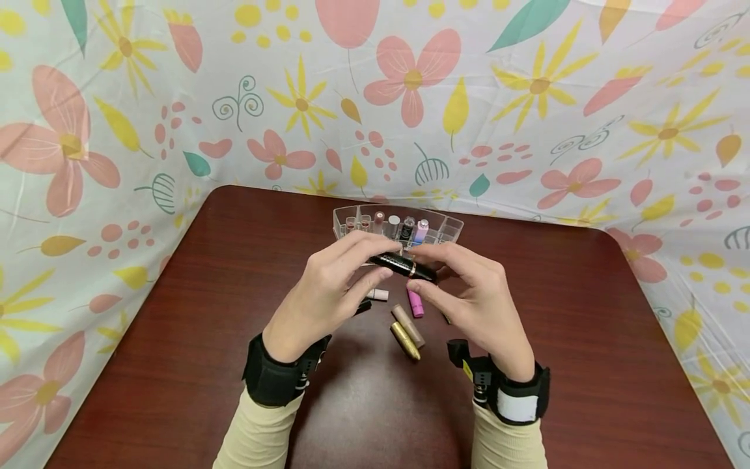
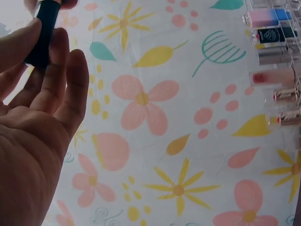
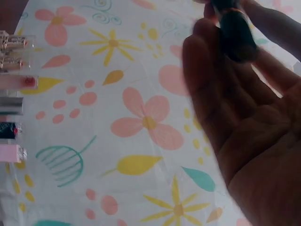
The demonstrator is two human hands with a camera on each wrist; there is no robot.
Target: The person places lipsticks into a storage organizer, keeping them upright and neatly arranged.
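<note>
Both hands hold a black lipstick tube point(image 1: 400, 264) with a gold band, lying nearly level above the table. My left hand point(image 1: 325, 293) grips its left end between thumb and fingers, and in the left wrist view the dark tube point(image 2: 44, 35) shows against the fingers. At the other end my right hand point(image 1: 477, 296) pinches the tube, its thumb below and fingers above. The right wrist view has the tube's rounded dark end point(image 3: 239, 40) among the fingers. Behind the hands stands a clear organizer point(image 1: 451, 226) with several lipsticks upright in its slots.
Below the hands lie a pink tube point(image 1: 415, 303), a beige tube point(image 1: 408, 324), a gold tube point(image 1: 404, 341), a white tube point(image 1: 379, 295) and a black piece point(image 1: 363, 306). The dark red table point(image 1: 234, 260) meets a flowered cloth point(image 1: 222, 163) behind.
</note>
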